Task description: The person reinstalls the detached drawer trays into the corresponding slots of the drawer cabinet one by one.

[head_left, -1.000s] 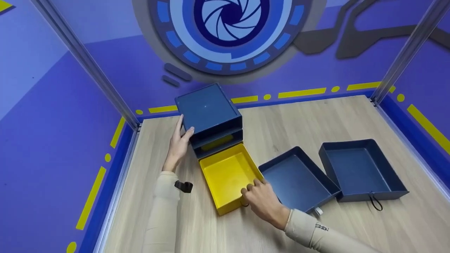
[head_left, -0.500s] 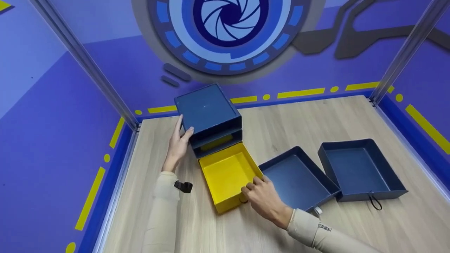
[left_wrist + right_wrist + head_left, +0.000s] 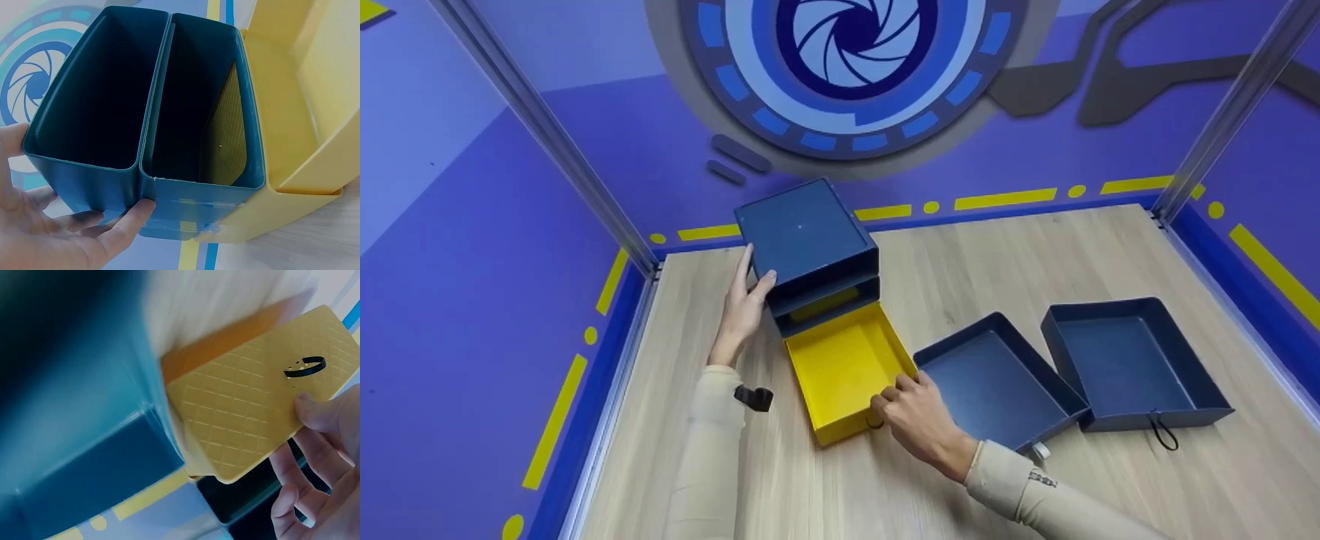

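A stacked drawer cabinet stands at the back left: two dark blue sections (image 3: 802, 232) with open fronts above a yellow one. From its bottom section a yellow drawer (image 3: 844, 367) sticks out partway. My left hand (image 3: 741, 311) braces the cabinet's left side, fingers extended along the wall and thumb at the top front corner. My right hand (image 3: 919, 416) pinches the drawer's front wall near its right corner; in the right wrist view, the thumb presses the quilted yellow front (image 3: 236, 405) beside a black loop (image 3: 306, 367).
Two blue drawers lie on the wooden table (image 3: 900, 510) to the right: one angled blue drawer (image 3: 997, 382) beside the yellow drawer, and another blue drawer (image 3: 1132, 360) with a black loop farther right. Purple panels (image 3: 615, 150) enclose the table's back and sides.
The yellow drawer has slid slightly farther back into the cabinet, with my right hand moving along with it. My left hand stays against the cabinet's side.
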A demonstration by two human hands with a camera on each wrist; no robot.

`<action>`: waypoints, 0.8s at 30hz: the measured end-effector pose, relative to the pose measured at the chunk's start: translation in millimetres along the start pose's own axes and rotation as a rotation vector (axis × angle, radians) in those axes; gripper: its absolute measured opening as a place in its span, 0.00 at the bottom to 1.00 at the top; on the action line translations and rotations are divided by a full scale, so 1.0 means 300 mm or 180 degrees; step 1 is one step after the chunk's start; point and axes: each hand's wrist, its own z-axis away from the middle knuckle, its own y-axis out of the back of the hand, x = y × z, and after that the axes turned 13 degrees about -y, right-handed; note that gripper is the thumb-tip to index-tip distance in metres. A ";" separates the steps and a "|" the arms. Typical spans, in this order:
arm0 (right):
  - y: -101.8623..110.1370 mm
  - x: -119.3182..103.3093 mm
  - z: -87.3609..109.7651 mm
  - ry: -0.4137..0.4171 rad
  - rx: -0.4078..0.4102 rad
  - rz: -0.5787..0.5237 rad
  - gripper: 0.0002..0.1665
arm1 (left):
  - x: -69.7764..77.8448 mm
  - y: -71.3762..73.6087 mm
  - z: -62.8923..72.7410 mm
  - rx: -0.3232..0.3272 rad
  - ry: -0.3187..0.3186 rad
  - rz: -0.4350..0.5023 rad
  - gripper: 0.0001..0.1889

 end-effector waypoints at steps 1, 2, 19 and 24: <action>-0.002 -0.001 -0.004 -0.0014 -0.0036 0.0007 0.11 | 0.001 -0.001 -0.001 -0.0001 0.0006 0.0004 0.41; -0.001 -0.001 -0.009 -0.0027 -0.0073 0.0012 0.11 | 0.000 -0.001 -0.002 -0.0006 0.0006 0.0009 0.41; 0.055 -0.048 -0.114 -0.0257 -0.0547 0.0012 0.16 | -0.003 0.005 0.005 0.0009 -0.0073 0.0000 0.41; 0.048 -0.056 -0.135 -0.0289 -0.0654 0.0114 0.17 | 0.000 0.000 0.003 -0.0013 -0.0038 0.0006 0.41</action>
